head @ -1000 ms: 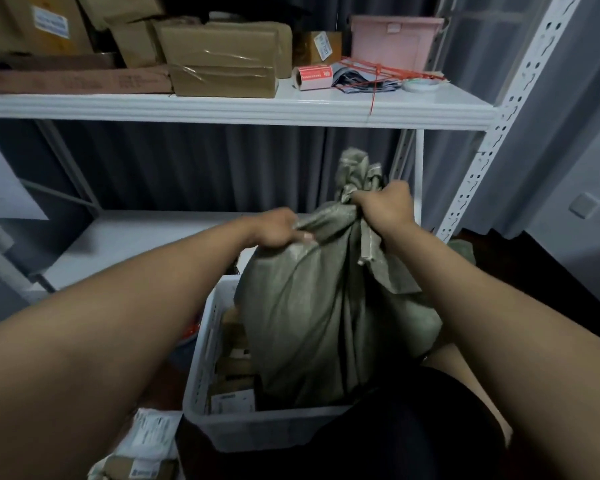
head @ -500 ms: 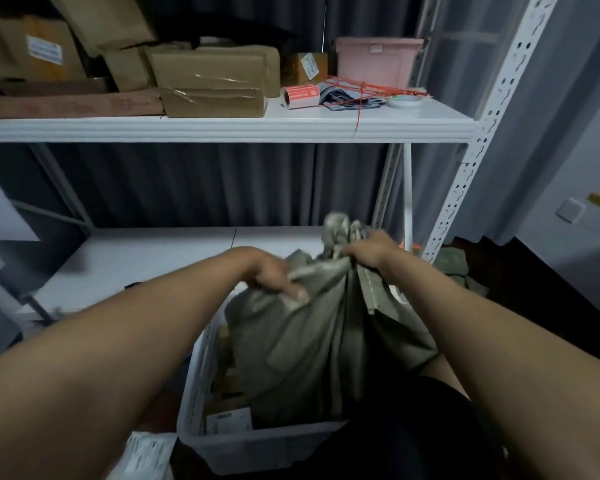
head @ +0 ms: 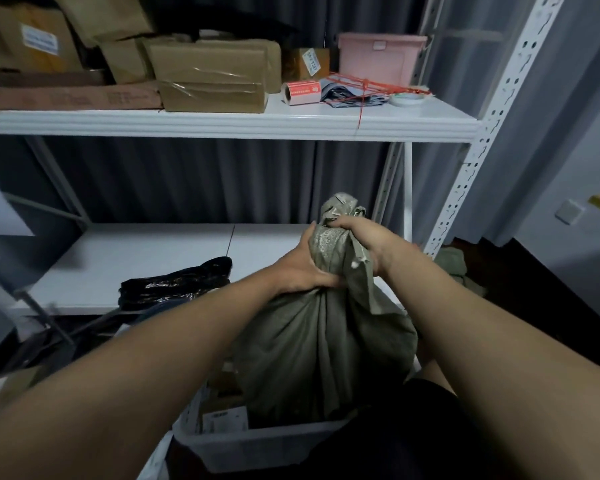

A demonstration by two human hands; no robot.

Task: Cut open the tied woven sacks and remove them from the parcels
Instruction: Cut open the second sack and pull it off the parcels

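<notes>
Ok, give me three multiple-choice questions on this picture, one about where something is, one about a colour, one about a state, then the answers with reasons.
1. Where does the sack sit?
A. in the white bin
B. on the top shelf
C. on a chair

2. What colour is the box at the right of the top shelf?
A. blue
B. pink
C. yellow

3. What state is the sack's neck in?
A. cut open
B. spread flat
C. bunched shut, gripped by both hands

Answers: 1 A, its base stands inside the bin's walls. 2 B, its walls are plainly pink. 3 C, the left hand and right hand hold the gathered top.
</notes>
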